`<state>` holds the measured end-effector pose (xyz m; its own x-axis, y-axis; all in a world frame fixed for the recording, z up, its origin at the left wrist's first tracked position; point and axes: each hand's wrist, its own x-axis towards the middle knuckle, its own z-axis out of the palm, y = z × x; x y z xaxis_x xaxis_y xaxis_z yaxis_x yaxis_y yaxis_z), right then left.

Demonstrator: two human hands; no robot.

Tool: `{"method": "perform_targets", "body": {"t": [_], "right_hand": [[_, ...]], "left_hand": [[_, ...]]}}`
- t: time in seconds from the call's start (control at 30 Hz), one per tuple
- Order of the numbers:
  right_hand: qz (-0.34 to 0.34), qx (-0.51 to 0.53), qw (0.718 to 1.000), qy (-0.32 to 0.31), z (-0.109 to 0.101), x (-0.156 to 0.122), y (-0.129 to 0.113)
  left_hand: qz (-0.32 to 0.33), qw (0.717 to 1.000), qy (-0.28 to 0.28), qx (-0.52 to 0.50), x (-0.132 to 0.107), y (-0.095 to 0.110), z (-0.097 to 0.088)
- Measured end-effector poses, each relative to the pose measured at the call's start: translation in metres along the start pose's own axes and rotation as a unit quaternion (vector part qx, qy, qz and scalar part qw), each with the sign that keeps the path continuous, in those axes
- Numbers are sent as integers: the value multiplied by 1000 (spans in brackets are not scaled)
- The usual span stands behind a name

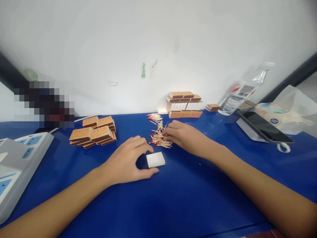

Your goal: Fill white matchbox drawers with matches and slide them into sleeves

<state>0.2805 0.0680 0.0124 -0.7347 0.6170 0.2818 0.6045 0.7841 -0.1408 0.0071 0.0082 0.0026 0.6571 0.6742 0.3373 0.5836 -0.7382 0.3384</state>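
Observation:
My left hand (133, 158) is spread in a wide curve around a small white matchbox tray (156, 160) on the blue table. Its thumb lies along the near side, its index finger along the far side. My right hand (179, 135) reaches from the right into a heap of loose red-tipped matches (160, 142). The fingers there are bent and close together on the matches; their tips are partly hidden, so how many matches they hold cannot be made out.
Matchboxes (101, 132) lie stacked at left, and another stack (185, 109) stands by the wall. A single matchbox (212, 107), a tilted water bottle (241, 91), a phone (264, 125) and a plastic bag (289, 109) are at right. A grey socket unit (32, 165) sits at far left.

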Motion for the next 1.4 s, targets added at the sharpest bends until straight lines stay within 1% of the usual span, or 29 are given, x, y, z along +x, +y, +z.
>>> {"method": "perform_targets", "body": {"t": [0.2, 0.37, 0.53, 0.6, 0.73, 0.87, 1.0, 1.23, 1.4], "right_hand": [[1, 27, 1000, 4, 0, 1, -4], [26, 34, 999, 32, 3, 2, -5], [65, 46, 994, 74, 0, -1, -17], [74, 45, 995, 59, -4, -3, -23], [81, 73, 994, -4, -8, -4, -30], [93, 98, 990, -37, -6, -1, -28], [102, 95, 988, -68, -4, -1, -23], [71, 45, 994, -73, -1, -3, -22], [58, -17, 997, -47, 6, -3, -23]], "left_hand": [[6, 1000, 3, 2, 1, 0, 0], [10, 1000, 2, -6, 1, 1, 1], [10, 1000, 4, -5, 1, 2, 0], [8, 1000, 9, -6, 1, 2, 0], [8, 1000, 9, -8, 1, 1, 1], [6, 1000, 16, -13, 2, 1, 1], [5, 999, 31, -20, 3, 1, 1], [-3, 999, 45, -2, 2, 0, 1], [-10, 999, 46, -9, 3, 1, 3]]}}
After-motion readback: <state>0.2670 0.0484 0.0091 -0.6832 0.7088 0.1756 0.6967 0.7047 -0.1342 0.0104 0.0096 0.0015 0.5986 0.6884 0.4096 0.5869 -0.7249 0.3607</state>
